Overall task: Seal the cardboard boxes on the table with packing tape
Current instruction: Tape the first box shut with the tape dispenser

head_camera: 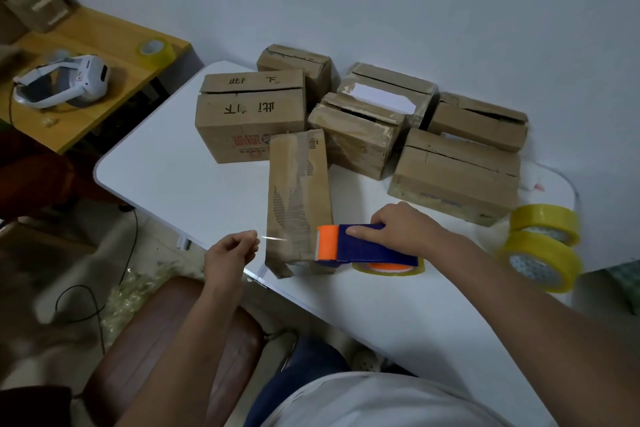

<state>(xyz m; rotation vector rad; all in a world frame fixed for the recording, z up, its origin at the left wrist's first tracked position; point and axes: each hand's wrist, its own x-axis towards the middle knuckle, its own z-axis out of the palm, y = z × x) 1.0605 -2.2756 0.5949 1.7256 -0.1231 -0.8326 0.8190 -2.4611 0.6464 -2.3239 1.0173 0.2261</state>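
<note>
A long narrow cardboard box point(298, 191) lies on the white table point(166, 170) in front of me. My right hand point(401, 227) grips a blue and orange tape dispenser point(360, 246) at the box's near right end. A strip of clear tape point(273, 238) stretches from the dispenser across the box to my left hand point(232, 251), which pinches its free end just off the box's left side. Behind stand several more cardboard boxes, among them a large printed one point(247, 118) and a wide one point(457, 177) to the right.
Two yellow tape rolls point(542, 246) sit at the table's right edge. A wooden side table point(114, 42) at the left carries a white headset point(65, 83) and another tape roll point(156, 51). A brown chair point(166, 336) and cables are below left.
</note>
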